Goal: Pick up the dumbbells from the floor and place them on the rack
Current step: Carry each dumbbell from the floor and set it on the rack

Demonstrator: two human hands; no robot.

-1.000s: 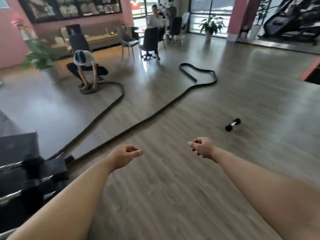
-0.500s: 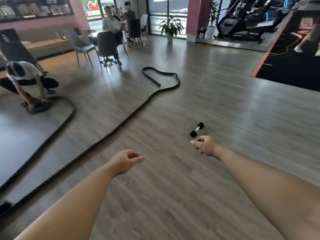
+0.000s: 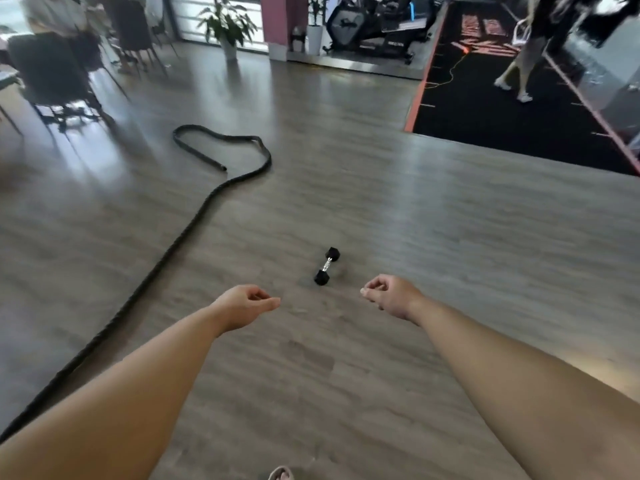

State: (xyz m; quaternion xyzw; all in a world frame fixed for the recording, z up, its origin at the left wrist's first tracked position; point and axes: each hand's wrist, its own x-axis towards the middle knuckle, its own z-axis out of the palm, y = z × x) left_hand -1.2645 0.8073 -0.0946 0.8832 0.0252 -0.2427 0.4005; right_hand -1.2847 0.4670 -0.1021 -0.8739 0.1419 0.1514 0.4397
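A small black hex dumbbell [image 3: 327,266] with a chrome handle lies on the wooden floor, straight ahead between my two outstretched hands and a little beyond them. My left hand [image 3: 244,304] hangs to its lower left, fingers loosely curled, holding nothing. My right hand [image 3: 390,295] floats to its lower right, also curled and empty. Neither hand touches the dumbbell. The rack is out of view.
A thick black battle rope [image 3: 194,223] snakes across the floor on the left. Chairs [image 3: 52,74] stand at the far left, a potted plant [image 3: 227,26] at the back. A black mat [image 3: 512,105] with a walking person [image 3: 530,53] lies at the right rear.
The view has swung to the right: the rack and the crouching person have left the frame. The dumbbell now sits centred between my hands and looks closer.
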